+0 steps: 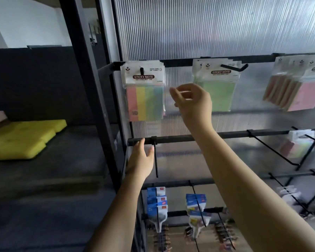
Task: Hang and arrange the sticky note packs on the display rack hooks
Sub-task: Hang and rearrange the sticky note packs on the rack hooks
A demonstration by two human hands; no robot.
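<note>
Head view puts your right hand [191, 100] at centre frame, in the gap between the two nearest stacks on the top rail. The striped sticky note packs [144, 91] hang just left of it, the green sticky note packs [216, 88] just right and partly behind your knuckles. Your fingers are loosely curled, thumb and forefinger close together as if pinching — whether they hold a clear edge of packaging I cannot tell; nothing solid shows between them.

Your left hand [140, 159] sits lower, at lower centre-left, fingers fairly straight and resting against the second rail [180, 138] beside an empty hook [155, 157]. It holds nothing.

So the right hand is the nearer one to either stack, by a clear margin. Both stacks hang with their long axis vertical, printed faces toward you, header cards up. The striped stack sits square on its hook [141, 70]. The green stack's hook [233, 67] points out toward you and to the right, and those packs look slightly fanned — likely the ones needing squaring.

A third pink stack [296, 90] hangs at the upper right edge, tilted and well apart from both hands.
</note>
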